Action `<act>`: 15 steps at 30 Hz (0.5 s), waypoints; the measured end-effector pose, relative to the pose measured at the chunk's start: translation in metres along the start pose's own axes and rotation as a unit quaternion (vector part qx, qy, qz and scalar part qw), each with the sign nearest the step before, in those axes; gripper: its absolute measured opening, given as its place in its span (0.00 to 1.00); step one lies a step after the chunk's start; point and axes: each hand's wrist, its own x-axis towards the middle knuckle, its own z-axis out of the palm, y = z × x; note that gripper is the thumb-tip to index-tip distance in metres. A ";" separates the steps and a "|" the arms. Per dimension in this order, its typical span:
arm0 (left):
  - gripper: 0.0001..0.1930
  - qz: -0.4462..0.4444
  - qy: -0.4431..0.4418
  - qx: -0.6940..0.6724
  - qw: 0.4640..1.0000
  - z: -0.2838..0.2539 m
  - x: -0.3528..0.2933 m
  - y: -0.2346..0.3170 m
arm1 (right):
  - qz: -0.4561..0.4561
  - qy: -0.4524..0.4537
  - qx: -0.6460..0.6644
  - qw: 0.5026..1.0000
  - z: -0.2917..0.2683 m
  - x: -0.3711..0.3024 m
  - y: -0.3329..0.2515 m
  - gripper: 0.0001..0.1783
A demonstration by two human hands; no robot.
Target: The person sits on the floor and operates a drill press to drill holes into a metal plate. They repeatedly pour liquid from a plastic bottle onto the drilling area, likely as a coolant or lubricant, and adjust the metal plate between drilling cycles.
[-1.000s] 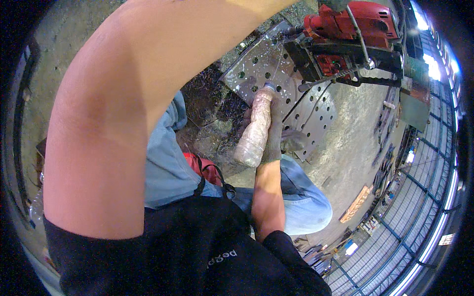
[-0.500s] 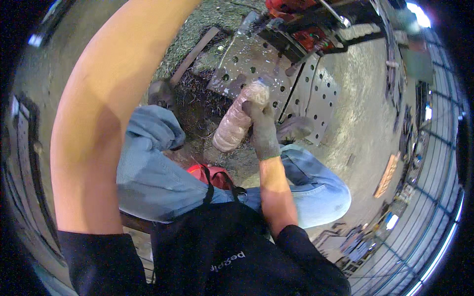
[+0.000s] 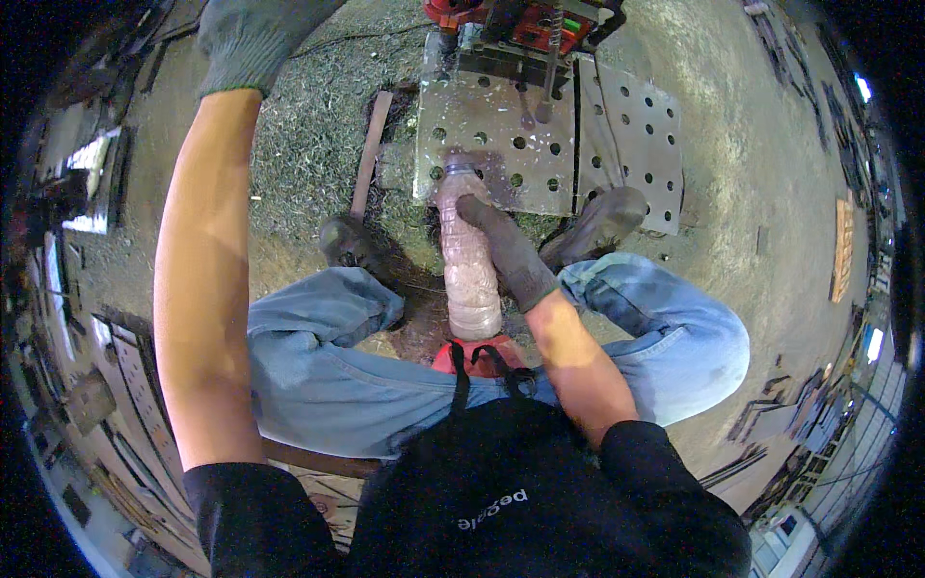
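My right hand (image 3: 506, 246), in a grey knit glove, is wrapped round a large clear plastic bottle (image 3: 472, 289) filled with a cloudy pinkish liquid. The bottle points away from me, with its bluish cap end (image 3: 461, 166) over the near edge of a steel plate (image 3: 482, 116) drilled with round holes. At the upper left, my left hand (image 3: 252, 43), gloved too, is raised with the arm stretched forward. Its fingers run past the picture's top edge and are hidden.
A red and black machine (image 3: 540, 34) stands on the far part of the plate. A second holed plate (image 3: 647, 144) adjoins on the right. Left of them lie a flat bar (image 3: 372, 154) and metal shavings (image 3: 313, 125). My boots (image 3: 607, 220) flank the near edge; a red object (image 3: 487, 354) sits between my legs.
The view has shifted, and my left hand now shows at the top left where only the arm showed. The bottle, still in my right hand, has swung from slanted to nearly straight ahead.
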 end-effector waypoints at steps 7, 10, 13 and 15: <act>0.22 0.003 -0.047 0.031 0.998 0.013 0.005 -0.006 | 0.010 -0.007 0.109 0.994 -0.003 0.000 -0.002 0.24; 0.24 0.038 -0.083 0.060 0.994 0.024 0.007 -0.018 | 0.007 -0.001 0.111 0.994 -0.001 -0.002 -0.006 0.23; 0.27 0.063 -0.106 0.078 0.989 0.032 0.010 -0.025 | 0.039 -0.007 0.113 0.993 -0.003 -0.004 -0.007 0.22; 0.29 0.069 -0.114 0.082 0.988 0.035 0.012 -0.028 | 0.029 0.013 0.102 0.994 -0.005 0.001 -0.004 0.21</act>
